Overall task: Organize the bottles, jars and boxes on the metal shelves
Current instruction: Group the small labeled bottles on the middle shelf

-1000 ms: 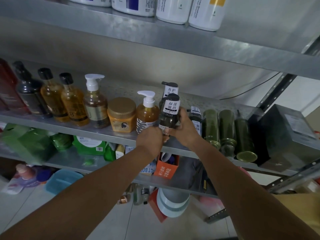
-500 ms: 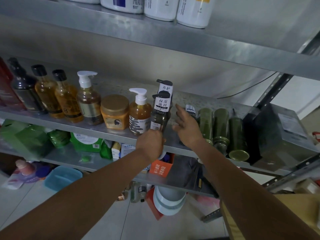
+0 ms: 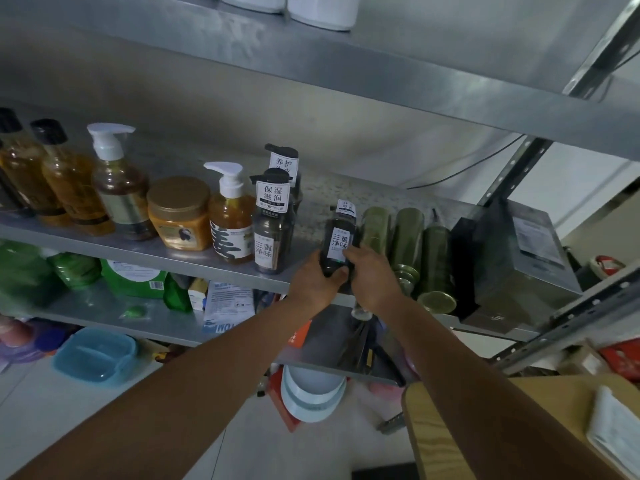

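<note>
A dark bottle with a white label (image 3: pixel 339 239) stands near the front edge of the middle metal shelf (image 3: pixel 194 261). My left hand (image 3: pixel 313 284) wraps its base from the left and my right hand (image 3: pixel 372 278) grips it from the right. To its left stand two more dark pump bottles with white tags (image 3: pixel 272 225), an amber pump bottle (image 3: pixel 230 218), a gold-lidded jar (image 3: pixel 179 216) and several amber bottles (image 3: pixel 69 181). To its right lie three green bottles (image 3: pixel 405 244) on their sides.
A dark box (image 3: pixel 512 261) sits at the shelf's right end. White containers (image 3: pixel 322 8) stand on the top shelf. The lower shelf holds green packs (image 3: pixel 131 277) and small boxes. A blue tub (image 3: pixel 95 355) is on the floor, a cardboard box (image 3: pixel 485 427) at lower right.
Both hands let go of the tagged dark pump bottle, now left beside the amber pump bottle, moved right and closed on the other dark bottle next to the green ones.
</note>
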